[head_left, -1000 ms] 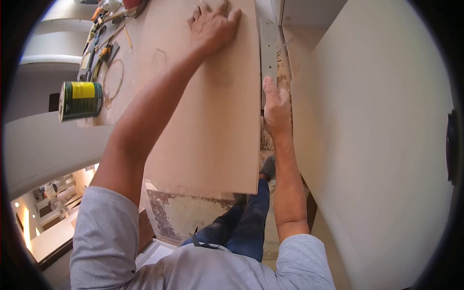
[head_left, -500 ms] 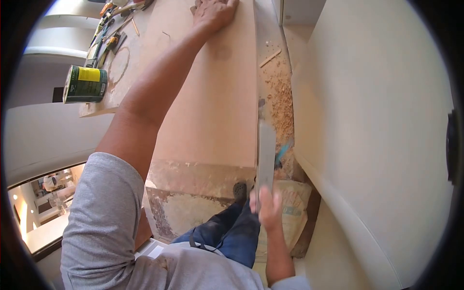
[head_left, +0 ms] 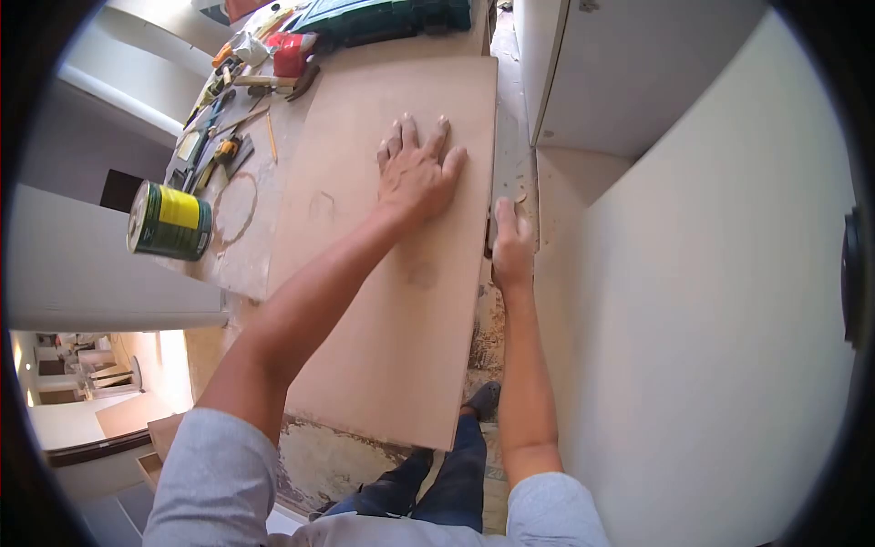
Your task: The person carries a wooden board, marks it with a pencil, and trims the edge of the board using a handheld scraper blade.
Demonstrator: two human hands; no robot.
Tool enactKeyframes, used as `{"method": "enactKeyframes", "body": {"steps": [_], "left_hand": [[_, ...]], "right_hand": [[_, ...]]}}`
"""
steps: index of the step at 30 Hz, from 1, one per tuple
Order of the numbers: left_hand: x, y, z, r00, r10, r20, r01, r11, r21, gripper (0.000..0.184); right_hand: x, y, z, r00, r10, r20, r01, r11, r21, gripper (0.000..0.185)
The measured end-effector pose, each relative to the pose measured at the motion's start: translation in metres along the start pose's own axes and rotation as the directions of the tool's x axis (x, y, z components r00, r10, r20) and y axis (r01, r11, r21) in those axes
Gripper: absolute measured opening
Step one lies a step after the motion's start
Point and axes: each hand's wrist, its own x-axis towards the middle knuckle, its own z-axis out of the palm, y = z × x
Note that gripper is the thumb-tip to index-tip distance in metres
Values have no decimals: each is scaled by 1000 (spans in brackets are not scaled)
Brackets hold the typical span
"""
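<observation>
The right hand [head_left: 512, 244] curls at the right edge of the board [head_left: 387, 337], thumb pointing forward; its fingers are mostly hidden, so I cannot tell whether they close on anything. The left hand [head_left: 419, 173] lies spread on the board's face. The board lies on a worktable [head_left: 251, 269], with a pencil [head_left: 272, 137], hammer [head_left: 281, 82] and can [head_left: 173, 221] to its left.
</observation>
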Motion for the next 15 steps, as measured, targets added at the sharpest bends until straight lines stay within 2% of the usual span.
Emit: {"method": "enactKeyframes", "body": {"steps": [1,5,7,9,10,12,15], "left_hand": [[1,1,0,1000,-3,14,3,1000,0,67],[4,5,-8,998,-24,64,24,1000,3,67],[7,5,-11,995,-41,93,41,999,-2,67],[8,4,-11,992,-35,119,35,999,2,67],[9,3,-10,992,-29,122,28,1000,3,67],[9,5,-12,990,-38,133,37,999,8,67],[13,4,-14,989,-43,141,43,999,0,68]], "right_hand": [[29,3,8,982,-190,24,191,979,-68,37],[126,-8,24,990,-126,68,128,991,-30,42],[172,-26,36,978,-207,22,206,942,-264,47],[246,-14,37,963,-264,48,267,927,-265,50],[271,-19,43,965,-257,54,262,929,-262,50],[302,-37,58,989,-150,-10,145,967,-209,48],[301,-50,64,990,-139,25,141,968,-209,48]]}}
